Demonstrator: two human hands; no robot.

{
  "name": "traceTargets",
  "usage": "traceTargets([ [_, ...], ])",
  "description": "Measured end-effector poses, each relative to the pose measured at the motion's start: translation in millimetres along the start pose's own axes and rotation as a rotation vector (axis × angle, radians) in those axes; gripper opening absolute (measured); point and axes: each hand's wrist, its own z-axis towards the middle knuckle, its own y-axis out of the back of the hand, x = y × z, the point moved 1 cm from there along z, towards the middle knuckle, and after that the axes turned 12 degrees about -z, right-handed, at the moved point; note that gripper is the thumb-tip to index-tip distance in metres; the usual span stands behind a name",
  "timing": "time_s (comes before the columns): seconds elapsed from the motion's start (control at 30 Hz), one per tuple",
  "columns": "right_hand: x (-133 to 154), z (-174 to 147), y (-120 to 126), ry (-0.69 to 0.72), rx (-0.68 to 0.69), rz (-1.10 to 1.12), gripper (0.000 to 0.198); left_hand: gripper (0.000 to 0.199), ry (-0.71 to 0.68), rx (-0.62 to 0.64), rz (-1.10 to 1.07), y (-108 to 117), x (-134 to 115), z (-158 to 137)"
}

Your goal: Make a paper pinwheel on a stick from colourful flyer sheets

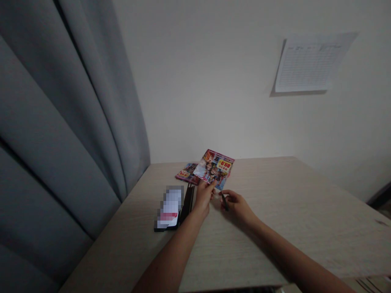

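My left hand [203,196] is closed on the lower edge of a glossy, colourful printed leaflet [210,166], with pictures of people and a yellow price patch. The leaflet is raised and tilted over the table. Close beside it, my right hand [240,206] pinches a short, slim dark object [225,202], its kind too small to make out. A second printed leaflet [185,173] lies flat behind, partly covered by the raised one. Left of my left wrist are a phone [171,203] with a lit, blurred screen and a dark brown striped strip [187,203].
The pale wooden table [275,191] runs back to a white wall [214,81]. A grey curtain [76,101] hangs along the left edge. On the wall at right is a printed sheet [308,63]. A dark object [381,199] shows at the far right.
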Motion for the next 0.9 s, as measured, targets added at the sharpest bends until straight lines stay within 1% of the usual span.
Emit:
traceTargets([
  [0.13, 2.7, 0.0, 2.2, 0.025, -0.019, -0.076, 0.041, 0.041, 0.012, -0.017, -0.009, -1.0, -1.8, -0.6],
  [0.27, -1.6, 1.8, 3.5, 0.038, -0.029, -0.104, 0.039, 0.04, 0.032, -0.049, -0.049, -1.2, -4.2, -1.1],
  [0.47, -6.7, 2.2, 2.2, 0.037, -0.012, -0.144, 0.038, 0.044, 0.009, -0.071, -0.052, 1.0, -4.2, -0.3],
  [0.6, -3.4, 0.4, 1.7, 0.014, -0.012, -0.124, 0.042, 0.046, 0.003, -0.06, -0.05, 2.3, -2.6, 1.5],
  [0.9, 2.5, 0.6, 1.1, 0.012, -0.014, -0.031, 0.044, 0.049, -0.013, -0.043, -0.039, 1.9, 1.1, 3.0],
])
